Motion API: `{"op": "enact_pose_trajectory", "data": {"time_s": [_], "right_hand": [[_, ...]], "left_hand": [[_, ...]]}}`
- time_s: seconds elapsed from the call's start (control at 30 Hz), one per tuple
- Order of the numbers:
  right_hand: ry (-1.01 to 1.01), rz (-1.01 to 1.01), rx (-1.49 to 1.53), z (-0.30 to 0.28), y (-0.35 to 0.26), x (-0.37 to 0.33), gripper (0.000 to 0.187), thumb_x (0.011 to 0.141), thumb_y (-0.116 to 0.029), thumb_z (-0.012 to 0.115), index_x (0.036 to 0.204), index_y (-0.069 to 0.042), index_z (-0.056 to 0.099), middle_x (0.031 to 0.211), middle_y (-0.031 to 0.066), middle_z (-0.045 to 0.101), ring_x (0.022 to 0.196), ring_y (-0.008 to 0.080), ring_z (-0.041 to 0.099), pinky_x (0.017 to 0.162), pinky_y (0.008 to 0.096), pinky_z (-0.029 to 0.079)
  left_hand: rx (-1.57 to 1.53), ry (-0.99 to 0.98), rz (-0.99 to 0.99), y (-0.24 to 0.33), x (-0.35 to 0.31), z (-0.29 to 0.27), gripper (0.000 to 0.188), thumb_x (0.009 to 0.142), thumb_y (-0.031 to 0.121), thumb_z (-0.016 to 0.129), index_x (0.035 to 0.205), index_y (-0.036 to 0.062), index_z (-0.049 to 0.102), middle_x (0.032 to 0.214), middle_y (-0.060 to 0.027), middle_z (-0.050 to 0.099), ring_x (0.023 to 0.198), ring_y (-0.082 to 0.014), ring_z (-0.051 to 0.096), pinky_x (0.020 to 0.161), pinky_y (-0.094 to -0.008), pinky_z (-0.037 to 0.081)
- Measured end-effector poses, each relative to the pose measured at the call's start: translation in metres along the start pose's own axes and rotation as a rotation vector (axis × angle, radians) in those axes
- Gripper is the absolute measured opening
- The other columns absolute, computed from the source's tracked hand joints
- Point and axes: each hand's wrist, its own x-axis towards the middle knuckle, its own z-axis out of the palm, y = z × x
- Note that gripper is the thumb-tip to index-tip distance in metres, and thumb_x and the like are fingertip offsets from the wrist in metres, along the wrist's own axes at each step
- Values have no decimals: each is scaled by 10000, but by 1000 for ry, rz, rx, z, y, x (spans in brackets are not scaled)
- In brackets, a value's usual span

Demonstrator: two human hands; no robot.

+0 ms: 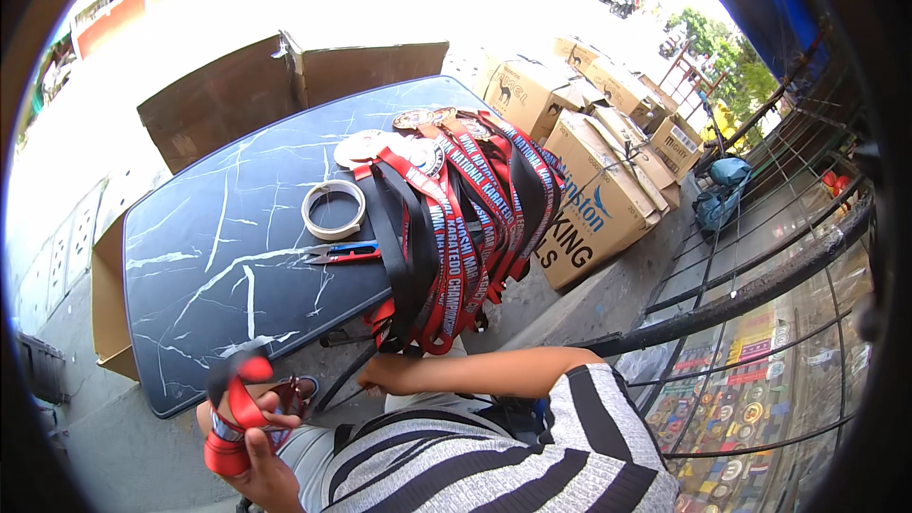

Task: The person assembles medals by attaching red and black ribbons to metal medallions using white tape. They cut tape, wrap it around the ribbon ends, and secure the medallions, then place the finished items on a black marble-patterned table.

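At the lower left, my left hand [269, 470] is closed around a looped red and black medal ribbon [231, 442], held just off the table's near corner. My right hand [380, 375] is below the table's near edge, under the hanging ribbons, its fingers curled; what they hold, if anything, is hidden. Many medal ribbons [456, 228], red and black with white lettering, lie across the table's right side and droop over the edge. Their round medals [366, 147] rest in a heap at the far end. Beside them lie thread snips [344, 253] with blue and red handles.
A tape roll [309, 214] lies on the dark marble-patterned table [199, 294]. An open cardboard box [218, 100] stands behind it. Several cartons [579, 199] are stacked at the right. A black metal grille [731, 323] curves along the right side, near a blue plastic bag [722, 195].
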Motion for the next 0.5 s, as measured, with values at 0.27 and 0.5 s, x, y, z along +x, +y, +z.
{"op": "enact_pose_trajectory", "data": {"time_s": [0.27, 0.5], "right_hand": [[-203, -95, 587, -27, -58, 18, 376, 875, -289, 729, 1149, -34, 687, 985, 126, 721, 922, 217, 675, 827, 345, 515], [65, -133, 1063, -77, -137, 0, 146, 950, -149, 663, 1034, -35, 629, 974, 8, 631, 854, 72, 612, 694, 227, 537]], "left_hand": [[-160, -133, -137, 3, 6, -10, 265, 970, -57, 534, 1218, 23, 582, 1083, -249, 680, 898, -326, 717, 820, -433, 581], [-240, -58, -259, -7, 10, -17, 182, 926, 37, 665, 1090, -18, 610, 1071, -164, 695, 1030, -255, 678, 873, -371, 560]]}}
